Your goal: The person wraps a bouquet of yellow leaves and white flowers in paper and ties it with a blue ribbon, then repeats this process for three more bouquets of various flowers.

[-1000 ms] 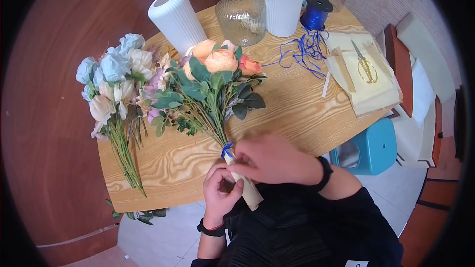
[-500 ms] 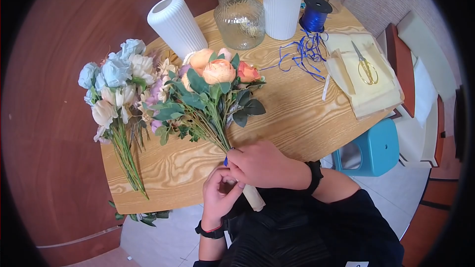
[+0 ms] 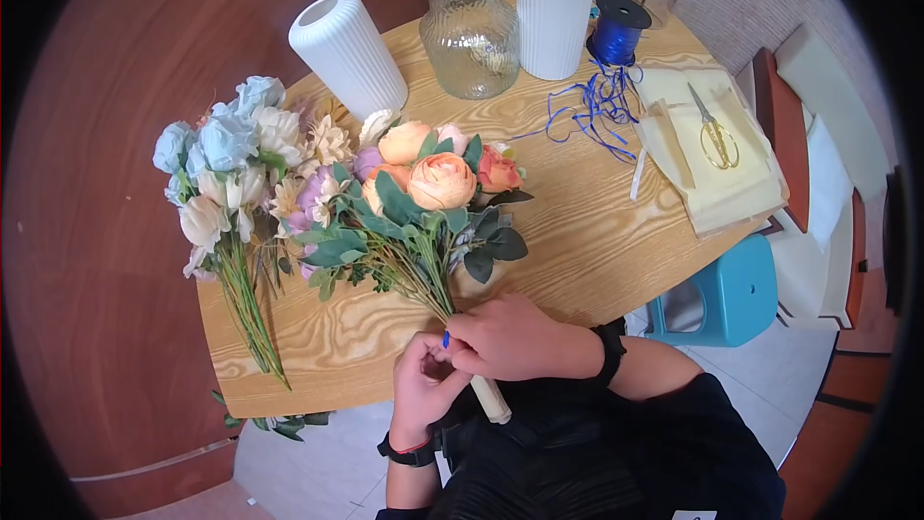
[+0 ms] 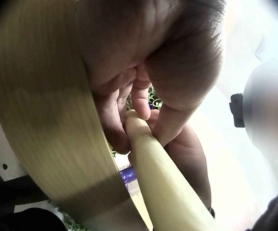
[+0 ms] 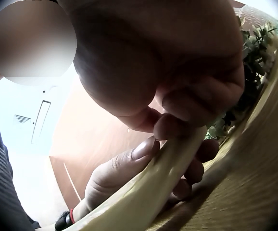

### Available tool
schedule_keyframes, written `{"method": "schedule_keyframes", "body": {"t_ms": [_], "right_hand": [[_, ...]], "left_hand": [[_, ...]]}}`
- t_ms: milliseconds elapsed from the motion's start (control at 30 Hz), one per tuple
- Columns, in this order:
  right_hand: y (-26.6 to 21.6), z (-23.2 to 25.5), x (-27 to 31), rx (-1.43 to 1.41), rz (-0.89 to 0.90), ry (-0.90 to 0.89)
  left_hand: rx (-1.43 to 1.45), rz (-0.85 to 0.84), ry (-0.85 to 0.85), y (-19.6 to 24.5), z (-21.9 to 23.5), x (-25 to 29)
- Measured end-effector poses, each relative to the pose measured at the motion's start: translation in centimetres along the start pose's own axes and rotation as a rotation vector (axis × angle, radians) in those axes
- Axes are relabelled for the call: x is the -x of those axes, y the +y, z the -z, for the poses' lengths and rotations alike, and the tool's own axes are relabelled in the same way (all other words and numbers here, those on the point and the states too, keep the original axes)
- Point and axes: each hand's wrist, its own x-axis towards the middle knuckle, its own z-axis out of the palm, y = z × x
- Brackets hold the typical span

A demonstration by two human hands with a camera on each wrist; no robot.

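Observation:
A bouquet of artificial flowers (image 3: 443,181), with peach and coral blooms and green leaves, leans over the near part of the table. Cream paper (image 3: 491,403) wraps its stem ends, and a bit of blue ribbon (image 3: 446,339) shows at the top of the wrap. My left hand (image 3: 422,393) grips the paper-wrapped stems, thumb on one side and fingers on the other in the right wrist view. Just above it, my right hand (image 3: 510,337) pinches the ribbon at the stems, its fingers covering most of the knot. The cream wrap (image 4: 170,192) slants below both hands in the left wrist view.
Blue and white flowers (image 3: 231,140) lie at the table's left. Behind stand two white ribbed vases (image 3: 351,53) and a glass vase (image 3: 472,48). A blue ribbon spool (image 3: 618,34) with loose strands and gold scissors (image 3: 714,135) on cream paper (image 3: 717,202) occupy the right.
My right hand has come down onto the ribbon bow, which was in plain sight before and is now mostly covered. The bouquet's blooms have swung slightly right.

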Motion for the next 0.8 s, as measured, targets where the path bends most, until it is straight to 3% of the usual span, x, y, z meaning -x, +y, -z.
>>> {"method": "schedule_keyframes", "body": {"t_ms": [300, 400, 800], "right_hand": [[0.2, 0.8, 0.1, 0.023, -0.016, -0.072], [-0.1, 0.8, 0.2, 0.019, -0.031, -0.096], [-0.4, 0.7, 1.2, 0.082, 0.027, -0.085]], "left_hand": [[0.013, 0.025, 0.016, -0.2, -0.1, 0.2], [-0.105, 0.003, -0.001, -0.7, 0.4, 0.4], [0.017, -0.024, 0.024, -0.5, -0.4, 0.4]]}}
